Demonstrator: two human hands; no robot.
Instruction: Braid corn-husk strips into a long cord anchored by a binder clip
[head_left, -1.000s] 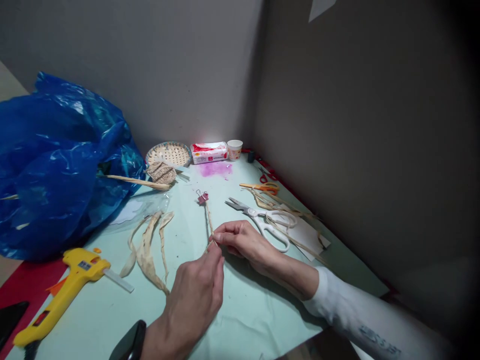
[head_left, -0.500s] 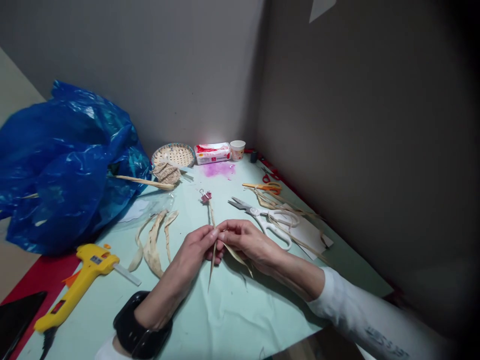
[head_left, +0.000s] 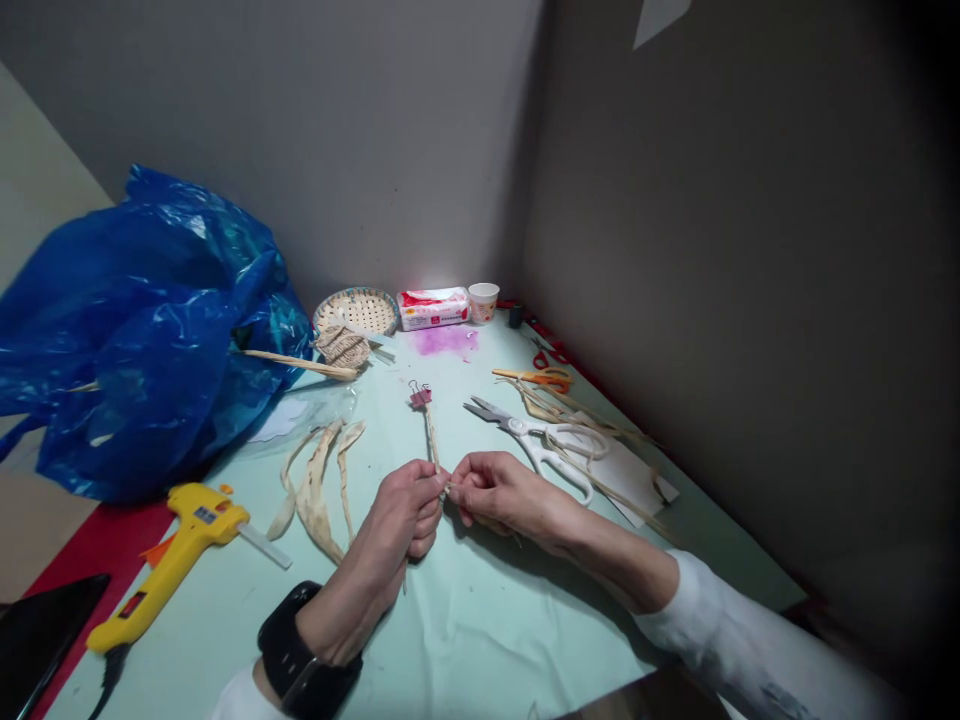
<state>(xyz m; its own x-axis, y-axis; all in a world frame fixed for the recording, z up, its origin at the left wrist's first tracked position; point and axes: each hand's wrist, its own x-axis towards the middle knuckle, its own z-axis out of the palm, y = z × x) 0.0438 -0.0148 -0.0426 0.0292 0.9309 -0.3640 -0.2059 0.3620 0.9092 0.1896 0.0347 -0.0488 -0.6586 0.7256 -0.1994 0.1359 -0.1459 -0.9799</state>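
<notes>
Between my hands runs a thin cord of twisted dried plant fibre [head_left: 431, 440], its far end clamped in a pink binder clip [head_left: 421, 398] on the table. My left hand [head_left: 415, 508] is closed around the cord's near part, thumb and forefinger pinching it. Right beside it, my right hand [head_left: 495, 490] pinches a fibre strand at the same spot, and most of that strand is hidden under the hand. White-handled scissors [head_left: 517, 428] lie just beyond my right hand. Dried husk strips [head_left: 319, 490] rest to the left of my left hand.
A yellow glue gun [head_left: 169, 560] lies at left, below a big blue plastic bag [head_left: 165, 340]. Toward the back are a twine ball [head_left: 342, 347], a woven basket [head_left: 357, 311], a tissue pack [head_left: 433, 308] and a paper cup [head_left: 484, 302]. Orange scissors [head_left: 536, 378] and loose fibres lie right.
My left fingers have curled further round the cord. My right hand has drawn slightly nearer and turned over, now covering the strand that hung below it. The view has shifted a little.
</notes>
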